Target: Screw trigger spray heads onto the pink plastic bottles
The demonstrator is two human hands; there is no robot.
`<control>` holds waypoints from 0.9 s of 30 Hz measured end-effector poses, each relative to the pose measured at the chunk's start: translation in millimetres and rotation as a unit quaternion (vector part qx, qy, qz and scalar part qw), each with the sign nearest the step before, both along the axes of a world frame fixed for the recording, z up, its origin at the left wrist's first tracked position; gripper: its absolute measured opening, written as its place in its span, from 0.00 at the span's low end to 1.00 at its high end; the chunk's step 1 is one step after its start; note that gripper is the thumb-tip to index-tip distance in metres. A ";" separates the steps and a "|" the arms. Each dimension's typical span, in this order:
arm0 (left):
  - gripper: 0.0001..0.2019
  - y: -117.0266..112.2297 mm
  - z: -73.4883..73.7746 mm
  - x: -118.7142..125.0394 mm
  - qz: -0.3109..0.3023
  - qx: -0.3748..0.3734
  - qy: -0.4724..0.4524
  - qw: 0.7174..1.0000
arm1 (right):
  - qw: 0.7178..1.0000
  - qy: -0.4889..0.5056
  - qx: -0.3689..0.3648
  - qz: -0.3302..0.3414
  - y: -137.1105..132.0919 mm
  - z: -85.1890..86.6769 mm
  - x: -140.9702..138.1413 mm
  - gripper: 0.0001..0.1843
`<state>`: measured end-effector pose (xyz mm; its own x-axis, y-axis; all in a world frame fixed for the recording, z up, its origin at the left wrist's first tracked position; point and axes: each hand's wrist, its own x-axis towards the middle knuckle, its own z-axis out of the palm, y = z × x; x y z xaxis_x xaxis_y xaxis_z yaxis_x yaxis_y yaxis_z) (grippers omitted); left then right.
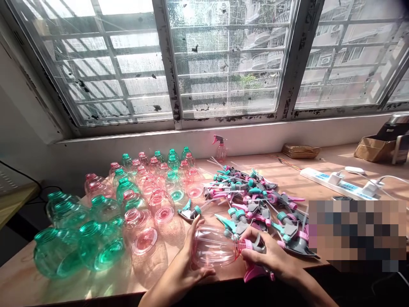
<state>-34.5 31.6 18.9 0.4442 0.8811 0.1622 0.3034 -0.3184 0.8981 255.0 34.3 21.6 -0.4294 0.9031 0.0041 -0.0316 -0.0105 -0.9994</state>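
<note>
A clear pink spray bottle (214, 247) lies sideways between my hands at the table's front edge. My left hand (190, 256) wraps round its base end. At the neck, my right hand (263, 251) grips the pink collar of a trigger sprayer (254, 273), whose pink trigger points down; the collar sits at the bottle's mouth, and I cannot tell how tight it is. Just beyond my left fingertips lies a loose grey and teal sprayer head (191, 211). A heap of teal, pink and grey sprayer heads (252, 192) with thin tubes spreads behind my right hand.
Several open green bottles (57, 253) and pink bottles (140, 232) stand on the left of the table. One bottle with a sprayer fitted (221, 149) stands by the window wall. A power strip (338, 183), brown package (300, 151) and cardboard box (372, 148) are at right.
</note>
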 end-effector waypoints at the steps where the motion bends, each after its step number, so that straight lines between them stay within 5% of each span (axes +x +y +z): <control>1: 0.57 0.6 -2.2 -0.6 0.000 0.010 0.011 1.000 | 1.000 -0.001 -0.003 0.000 -0.3 0.1 -0.2 0.21; 7: 0.59 -1.0 1.4 -1.3 -0.007 -0.026 -0.001 1.000 | 1.000 0.003 -0.013 0.005 -0.3 1.8 -0.2 0.22; 11: 0.42 -3.9 12.9 -1.6 0.015 -0.054 -0.038 0.998 | 1.000 -0.024 -0.018 -0.005 -0.2 -2.0 2.6 0.22; 17: 0.37 -3.9 23.9 0.1 0.023 -0.098 -0.019 0.995 | 0.999 -0.034 -0.012 -0.009 -1.0 -1.9 2.6 0.21; 27: 0.50 -7.3 30.3 -15.4 -0.017 -0.148 -0.006 0.989 | 0.999 -0.042 -0.020 -0.009 0.6 -4.1 3.0 0.23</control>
